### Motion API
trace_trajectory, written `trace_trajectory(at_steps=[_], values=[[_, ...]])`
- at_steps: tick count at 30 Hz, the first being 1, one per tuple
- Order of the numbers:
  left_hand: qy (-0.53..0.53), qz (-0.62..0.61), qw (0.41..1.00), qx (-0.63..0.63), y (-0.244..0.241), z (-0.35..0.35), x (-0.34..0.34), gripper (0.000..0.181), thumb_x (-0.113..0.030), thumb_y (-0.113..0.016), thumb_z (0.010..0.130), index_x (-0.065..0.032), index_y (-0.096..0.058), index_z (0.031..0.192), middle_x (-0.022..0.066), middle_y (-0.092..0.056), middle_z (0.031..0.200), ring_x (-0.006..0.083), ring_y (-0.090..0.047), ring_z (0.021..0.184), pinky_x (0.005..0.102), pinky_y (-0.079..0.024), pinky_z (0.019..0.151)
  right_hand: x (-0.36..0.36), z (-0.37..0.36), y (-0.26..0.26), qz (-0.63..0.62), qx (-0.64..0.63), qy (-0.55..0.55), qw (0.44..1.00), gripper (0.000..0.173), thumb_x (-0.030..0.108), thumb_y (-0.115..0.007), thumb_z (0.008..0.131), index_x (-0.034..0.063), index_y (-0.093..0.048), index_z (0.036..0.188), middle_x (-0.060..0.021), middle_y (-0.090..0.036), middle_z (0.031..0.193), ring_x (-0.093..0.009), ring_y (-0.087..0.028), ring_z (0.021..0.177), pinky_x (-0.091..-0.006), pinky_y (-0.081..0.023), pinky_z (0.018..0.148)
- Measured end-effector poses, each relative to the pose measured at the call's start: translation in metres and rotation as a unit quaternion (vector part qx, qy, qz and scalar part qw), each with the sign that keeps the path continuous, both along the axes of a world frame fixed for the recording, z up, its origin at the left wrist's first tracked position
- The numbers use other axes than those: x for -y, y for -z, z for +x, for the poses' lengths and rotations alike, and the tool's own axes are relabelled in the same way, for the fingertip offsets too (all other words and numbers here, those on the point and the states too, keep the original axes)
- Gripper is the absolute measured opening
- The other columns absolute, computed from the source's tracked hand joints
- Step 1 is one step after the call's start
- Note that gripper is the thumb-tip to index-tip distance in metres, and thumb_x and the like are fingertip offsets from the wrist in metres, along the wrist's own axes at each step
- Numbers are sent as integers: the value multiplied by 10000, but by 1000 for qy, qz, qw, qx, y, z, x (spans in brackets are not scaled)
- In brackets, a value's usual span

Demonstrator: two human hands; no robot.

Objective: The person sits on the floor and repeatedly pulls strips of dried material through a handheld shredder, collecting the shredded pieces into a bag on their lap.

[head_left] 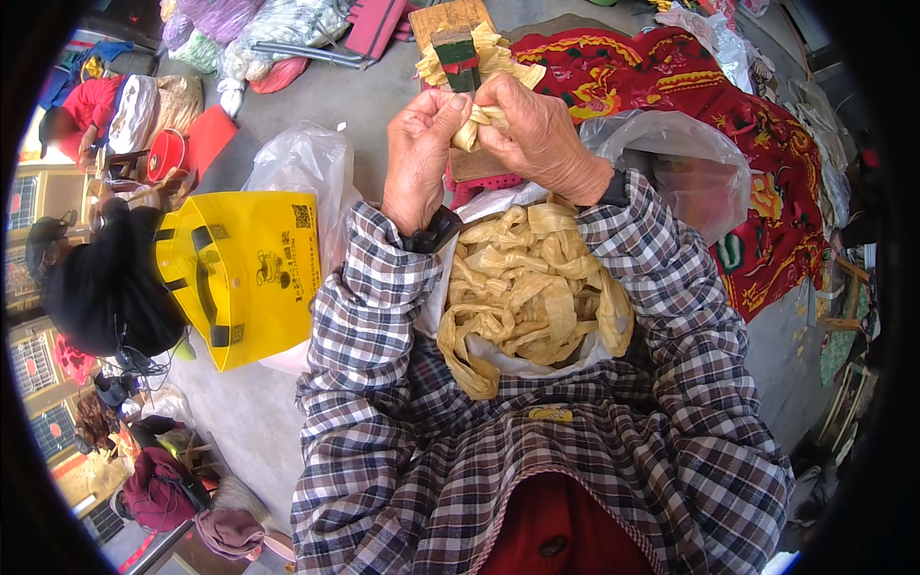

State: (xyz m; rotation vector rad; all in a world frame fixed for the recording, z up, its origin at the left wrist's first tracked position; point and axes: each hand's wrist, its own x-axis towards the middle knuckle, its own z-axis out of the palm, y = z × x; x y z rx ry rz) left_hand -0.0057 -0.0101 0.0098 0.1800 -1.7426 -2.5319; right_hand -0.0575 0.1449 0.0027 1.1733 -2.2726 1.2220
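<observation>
Both my hands are raised at the top centre, pinching a folded pale-yellow strip of dried plant leaf or similar fibre [471, 133] between them. My left hand [424, 147] grips its left side with thumb and forefinger; my right hand [535, 136] closes on its right side. Just beyond the hands, a dark green block with a red band [457, 56] stands on a wooden bench [440, 20], with more yellow strips [499, 52] around it. Below my hands, between my forearms, a white bag [568, 365] on my lap holds a heap of long, knotted tan strips [532, 280].
A yellow bag [259, 266] and a clear plastic bag [305, 158] stand on the left. To the right lie another clear plastic bag [683, 158] and a red patterned blanket [776, 215]. Several people sit at the far left, one near a red bucket [167, 154].
</observation>
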Motion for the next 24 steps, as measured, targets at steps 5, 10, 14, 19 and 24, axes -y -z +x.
trace_trajectory(at_steps=[5, 10, 14, 19, 24], values=[[2, 33, 999, 40, 0, 3, -2, 164, -171, -585, 965, -12, -625, 954, 23, -654, 859, 66, -591, 738, 214, -479, 679, 3, 2, -4, -7, -74, 6, 997, 254, 142, -682, 784, 94, -534, 985, -63, -609, 838, -279, -645, 724, -379, -499, 571], [12, 14, 997, 78, 2, 2, 1, 218, -202, -566, 976, -6, -624, 1052, 36, -667, 932, 83, -626, 808, 220, -495, 732, 2, -2, 1, 14, -103, 0, 995, 182, 155, -670, 789, 90, -567, 924, -56, -590, 782, -279, -623, 691, -387, -489, 557], [32, -55, 996, 57, 0, 1, 11, 219, -68, -613, 898, 2, -570, 1101, 31, -633, 970, 82, -606, 859, 211, -484, 759, -3, -8, 8, 56, -51, -1, 997, 147, 187, -651, 812, 77, -588, 888, -76, -582, 728, -242, -612, 675, -366, -485, 555], [34, -155, 987, -10, -2, 1, 11, 359, 128, -608, 771, -12, -520, 1090, 7, -562, 919, 63, -540, 841, 193, -457, 762, -8, -14, 6, -47, 301, -155, 940, 195, 241, -625, 893, 46, -621, 901, 6, -593, 723, -102, -552, 661, -267, -447, 584], [-86, -319, 937, -109, 3, -1, 1, 170, 88, -629, 778, -13, -545, 887, -5, -564, 753, 52, -498, 647, 209, -436, 594, -15, -10, -5, -113, 506, -202, 831, 269, 286, -594, 944, 21, -639, 943, 62, -580, 791, -33, -514, 736, -216, -432, 646]])
